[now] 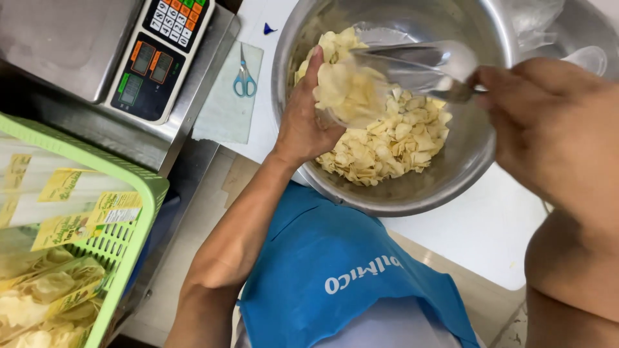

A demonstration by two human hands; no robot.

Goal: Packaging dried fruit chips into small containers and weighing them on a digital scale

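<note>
Chips fill part of the clear bag [351, 90] clutched in the left hand [303, 122]; the right hand [548, 122] grips a scoop [419, 67] just above it. Beneath both grips, many chips [387, 145] remain in the steel bowl [464, 167], unbagged.

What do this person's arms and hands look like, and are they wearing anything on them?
Both arms are bare, with no sleeves reaching the forearms. The left hand and right hand have no gloves, and no rings, watch or bracelets show. The only clothing in view is a blue apron with white lettering, worn over the front of the body.
</note>
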